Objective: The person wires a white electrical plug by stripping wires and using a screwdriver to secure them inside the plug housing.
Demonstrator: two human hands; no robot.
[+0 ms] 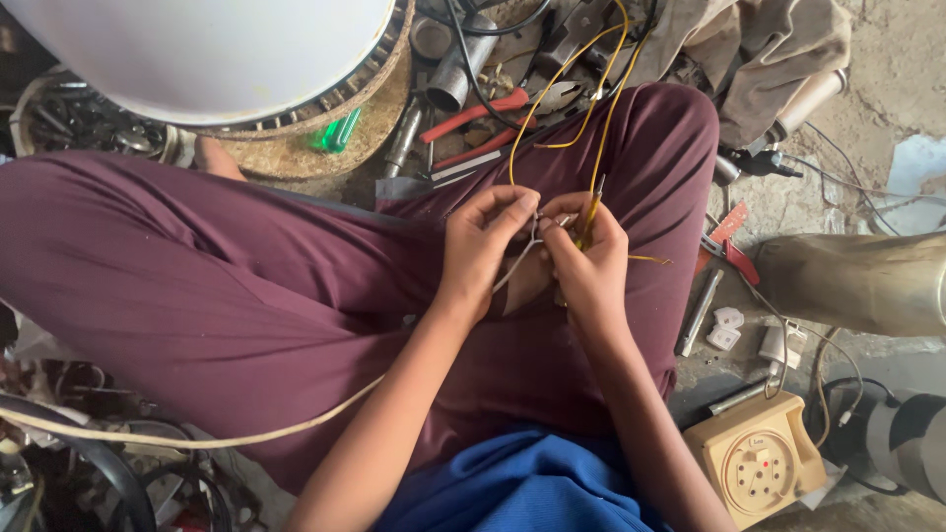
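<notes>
Blue cloth at bottom edge, closest to lens; both forearms run up from it over maroon trousers, the person seated cross-legged on the floor. Left hand pinches bare wire ends between thumb and fingers. Right hand, touching the left, is clenched round yellow wires and a thin yellow-handled tool; the wires loop upward over the knee. A cream cable trails off left across the lap. On the floor at right: beige round-socket box, small white plugs, metal cylinder. Red-handled pliers lie beyond the knee.
</notes>
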